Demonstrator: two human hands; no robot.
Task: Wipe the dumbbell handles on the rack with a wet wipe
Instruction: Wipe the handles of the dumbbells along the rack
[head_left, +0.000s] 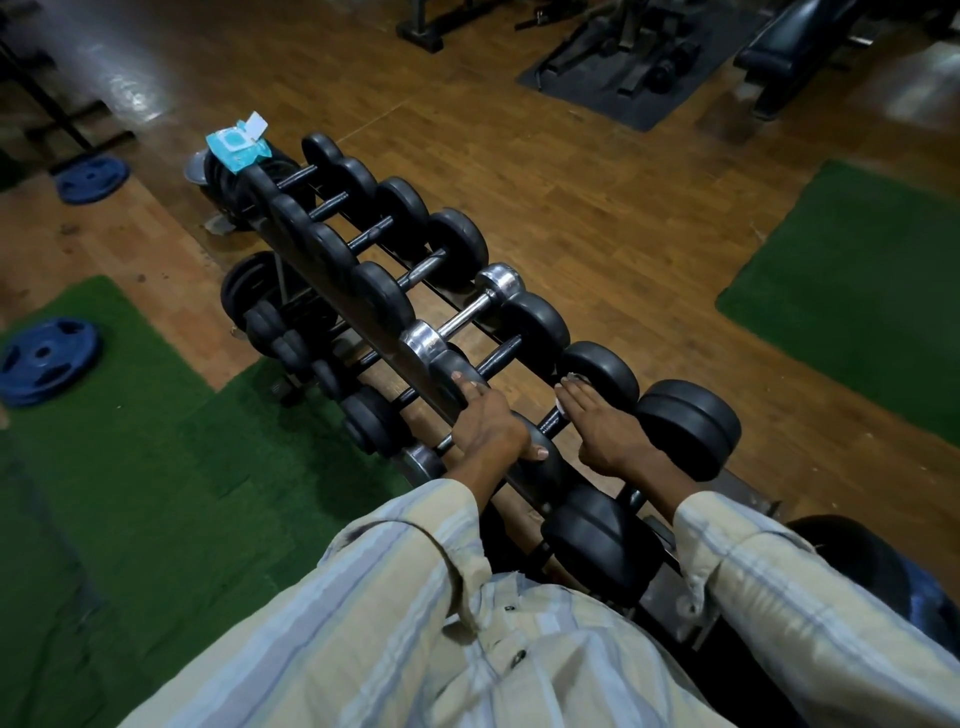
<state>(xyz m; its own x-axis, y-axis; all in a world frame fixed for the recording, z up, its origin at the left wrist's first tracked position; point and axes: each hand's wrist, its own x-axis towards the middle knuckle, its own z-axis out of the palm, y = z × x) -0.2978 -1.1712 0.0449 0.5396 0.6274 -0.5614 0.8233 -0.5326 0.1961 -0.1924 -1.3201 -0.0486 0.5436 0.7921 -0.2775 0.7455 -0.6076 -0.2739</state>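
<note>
In the head view, a long dumbbell rack (387, 332) is seen running from the near edge away toward the upper left, and it is filled with a row of black dumbbells (470, 241) and one chrome dumbbell (462, 317) among them. The left hand (488, 423) is laid on the black head of a near dumbbell, with the fingers stretched forward over it and the thumb spread to the side; nothing is clasped by it. The right hand (597, 423) is placed flat, with straight fingers, over the handle (551, 422) of the next dumbbell, and a white wet wipe (574, 379) is pressed under its fingertips; only small parts of the wipe are shown. The two hands are kept apart, with the dark handle between them. At the far end of the rack, a blue wipes packet (238, 145) is laid on top, with its flap open. Blue weight plates (47, 361) are seen on the green mat (130, 467) at the left.
</note>
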